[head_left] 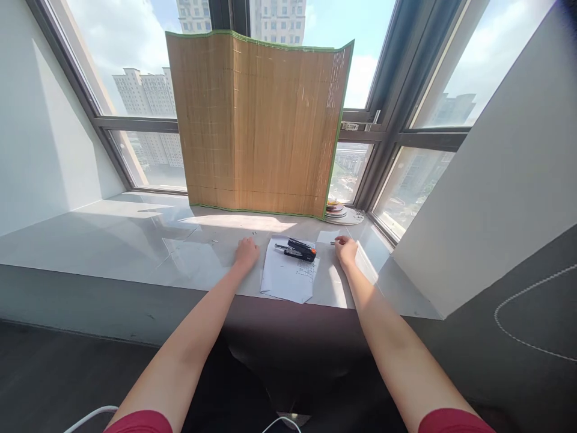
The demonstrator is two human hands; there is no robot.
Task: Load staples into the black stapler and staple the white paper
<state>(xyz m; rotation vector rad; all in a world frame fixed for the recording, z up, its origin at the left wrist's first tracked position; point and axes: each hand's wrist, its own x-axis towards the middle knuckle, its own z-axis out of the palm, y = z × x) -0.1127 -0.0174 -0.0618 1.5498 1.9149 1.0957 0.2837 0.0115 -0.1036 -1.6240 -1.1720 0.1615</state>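
A black stapler (pixel 301 249) with an orange patch lies on white folded sheets of paper (pixel 285 278). Its upper arm is raised and a metal part sticks out to the left. My left hand (pixel 247 252) rests on the sill left of the paper, fingers curled in, with nothing visible in it. To the right of the paper, my right hand (pixel 346 250) pinches a small thin strip (pixel 333 243) that looks like staples; most of it is hidden by the fingers. A small white sheet (pixel 327 236) lies just beyond that strip.
Tiny bits (pixel 254 233) lie beyond my left hand, others (pixel 214 241) farther left. A green-edged bamboo mat (pixel 270 126) stands against the window. Stacked round plates or discs (pixel 345 216) sit at its right foot. The sill's front edge (pixel 135 279) runs below my forearms.
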